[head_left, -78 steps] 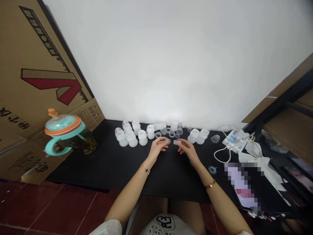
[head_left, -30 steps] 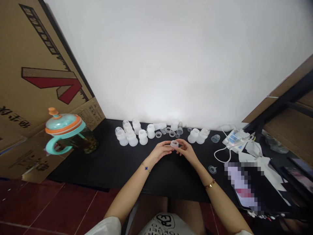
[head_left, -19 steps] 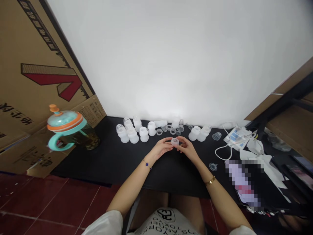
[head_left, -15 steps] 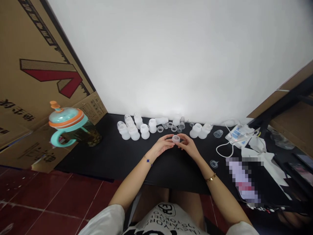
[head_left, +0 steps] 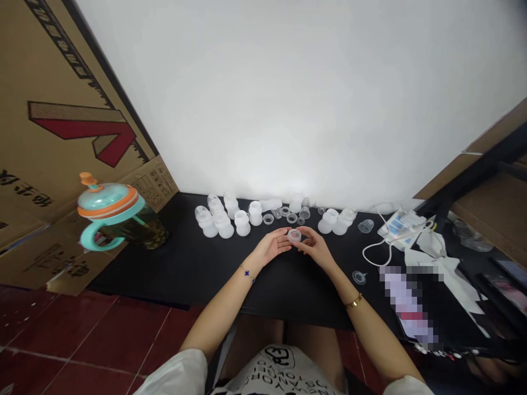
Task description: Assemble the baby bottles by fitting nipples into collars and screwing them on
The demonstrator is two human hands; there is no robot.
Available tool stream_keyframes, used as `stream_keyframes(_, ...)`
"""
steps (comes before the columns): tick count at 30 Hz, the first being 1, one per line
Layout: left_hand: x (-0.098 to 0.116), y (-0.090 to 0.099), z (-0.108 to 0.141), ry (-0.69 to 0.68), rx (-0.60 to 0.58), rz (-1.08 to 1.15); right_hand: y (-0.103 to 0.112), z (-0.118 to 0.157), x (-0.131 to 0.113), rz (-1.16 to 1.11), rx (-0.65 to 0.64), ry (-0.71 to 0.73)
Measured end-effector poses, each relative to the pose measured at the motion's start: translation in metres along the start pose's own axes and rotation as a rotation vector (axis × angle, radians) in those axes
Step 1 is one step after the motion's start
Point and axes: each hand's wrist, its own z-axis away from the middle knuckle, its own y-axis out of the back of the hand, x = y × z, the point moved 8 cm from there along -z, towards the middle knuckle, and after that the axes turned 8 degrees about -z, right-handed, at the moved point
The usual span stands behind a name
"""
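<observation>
My right hand (head_left: 316, 246) grips a small clear bottle ring (head_left: 294, 236) between thumb and fingers, above the black table. Beside it my left hand (head_left: 272, 247) lies palm up with the fingers stretched out. Its fingertips are close to the ring's left side; I cannot tell whether they touch it. Just beyond the hands, loose collar rings (head_left: 291, 218) and clear caps (head_left: 304, 212) lie near the wall. A flat clear silicone nipple (head_left: 359, 277) rests on the table right of my right forearm.
Several white baby bottles (head_left: 223, 225) stand at the left, and two more bottles (head_left: 328, 221) at the right. A large teal-lidded jug (head_left: 111, 203) is far left by a cardboard box (head_left: 66, 137). A white cable (head_left: 369, 260), papers (head_left: 457, 280) and a clear cup (head_left: 366, 226) lie right.
My left fingers have loosened from the ring and straightened out. The ring stays in my right hand. The view has shifted slightly.
</observation>
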Motion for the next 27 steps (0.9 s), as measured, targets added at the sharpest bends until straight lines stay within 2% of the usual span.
stream_keyframes(17,-0.0019,-0.0002,-0.0006,-0.014,-0.028,0.033,-0.0002,0.0036,0.0004,0.032,-0.008,0.011)
stream_keyframes(27,-0.0003,0.0024,-0.0009,-0.024,0.030,0.052,-0.0006,0.0047,-0.0026,0.071,-0.013,0.045)
